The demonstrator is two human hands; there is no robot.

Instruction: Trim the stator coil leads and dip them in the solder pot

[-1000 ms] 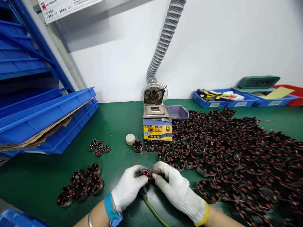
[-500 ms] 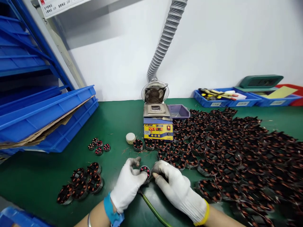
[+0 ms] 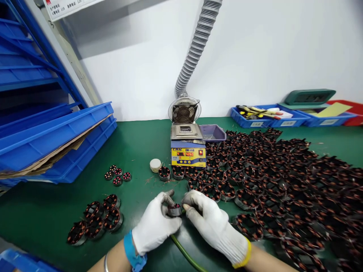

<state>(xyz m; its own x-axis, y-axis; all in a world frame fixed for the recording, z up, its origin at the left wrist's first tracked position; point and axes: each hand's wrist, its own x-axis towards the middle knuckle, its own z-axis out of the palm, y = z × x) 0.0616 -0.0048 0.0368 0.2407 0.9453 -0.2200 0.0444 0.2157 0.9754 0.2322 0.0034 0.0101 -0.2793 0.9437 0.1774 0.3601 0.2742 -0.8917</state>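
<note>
our left hand [image 3: 155, 219] pinches the small coil ring [image 3: 174, 211] at six o'clock; our right hand [image 3: 206, 220], at its three, bunches narrow, hold unclear. a loose gloved pinch could drop it onto the green hose [image 3: 184, 250].

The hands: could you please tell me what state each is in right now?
Left hand: closed, holding a coil.
Right hand: curled beside it; whether it holds anything cannot be told.
</note>
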